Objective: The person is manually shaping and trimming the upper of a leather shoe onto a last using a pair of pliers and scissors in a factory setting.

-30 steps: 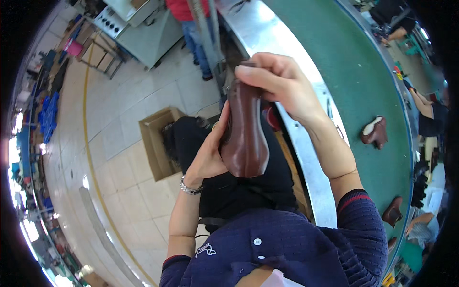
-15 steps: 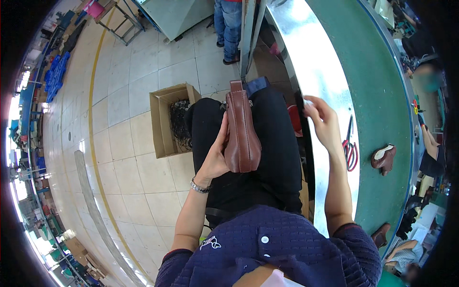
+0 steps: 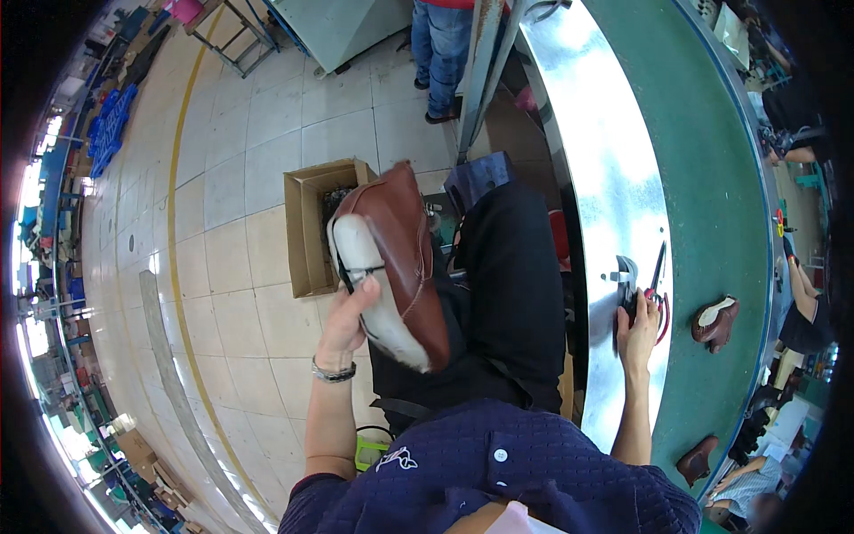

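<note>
My left hand point(image 3: 345, 325) grips a brown leather shoe point(image 3: 405, 240) above my lap, thumb on its underside. The shoe is tilted, its pale underside point(image 3: 360, 245) turned towards me with a dark cord across it. On the shiny metal bench strip to the right, my right hand point(image 3: 639, 334) has its fingers round a black-handled tool point(image 3: 628, 301) with a silvery head; its kind is unclear. Red-handled scissors point(image 3: 663, 311) lie right beside those fingers, partly hidden by them.
A cardboard box point(image 3: 298, 240) with dark stringy material stands on the floor left of my knees. Another brown shoe point(image 3: 716, 322) and a brown shoe piece point(image 3: 698, 460) rest on the green bench point(image 3: 703, 196). A metal post point(image 3: 480, 71) rises ahead; a person in jeans point(image 3: 439, 53) stands beyond.
My left hand has turned the shoe over and shifted it left, bringing the pale underside into view. My right hand has moved down along the bench to the tool by the scissors.
</note>
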The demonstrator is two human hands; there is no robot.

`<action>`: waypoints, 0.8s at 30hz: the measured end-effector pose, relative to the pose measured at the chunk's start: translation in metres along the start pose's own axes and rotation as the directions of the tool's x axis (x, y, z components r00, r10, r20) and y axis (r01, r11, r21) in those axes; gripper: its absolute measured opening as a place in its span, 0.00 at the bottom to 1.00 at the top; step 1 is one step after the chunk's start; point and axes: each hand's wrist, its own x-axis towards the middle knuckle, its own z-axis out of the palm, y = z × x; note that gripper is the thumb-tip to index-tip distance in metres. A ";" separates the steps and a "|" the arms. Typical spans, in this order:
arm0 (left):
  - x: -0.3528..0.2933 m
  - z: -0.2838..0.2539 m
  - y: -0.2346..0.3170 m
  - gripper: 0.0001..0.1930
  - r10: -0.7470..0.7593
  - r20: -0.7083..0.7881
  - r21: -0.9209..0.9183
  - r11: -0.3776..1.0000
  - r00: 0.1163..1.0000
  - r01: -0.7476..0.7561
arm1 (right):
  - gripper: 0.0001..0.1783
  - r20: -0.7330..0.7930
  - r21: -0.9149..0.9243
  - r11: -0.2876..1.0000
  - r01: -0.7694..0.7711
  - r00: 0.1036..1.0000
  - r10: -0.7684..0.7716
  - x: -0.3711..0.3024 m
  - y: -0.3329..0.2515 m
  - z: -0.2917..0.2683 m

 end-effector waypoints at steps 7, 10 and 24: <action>0.015 0.057 0.042 0.39 -0.202 0.061 0.296 0.939 0.977 0.176 | 0.22 0.611 0.736 0.200 -0.647 0.762 0.216 0.027 -0.047 -0.048; 0.026 0.070 0.043 0.42 -0.204 0.161 0.327 0.934 0.966 0.142 | 0.33 0.647 0.756 0.190 -0.627 0.760 -0.067 0.031 -0.103 -0.077; 0.042 0.078 0.011 0.40 0.012 0.197 0.417 0.904 0.980 -0.095 | 0.38 0.702 0.691 0.491 -0.530 0.334 -0.629 0.071 -0.255 -0.119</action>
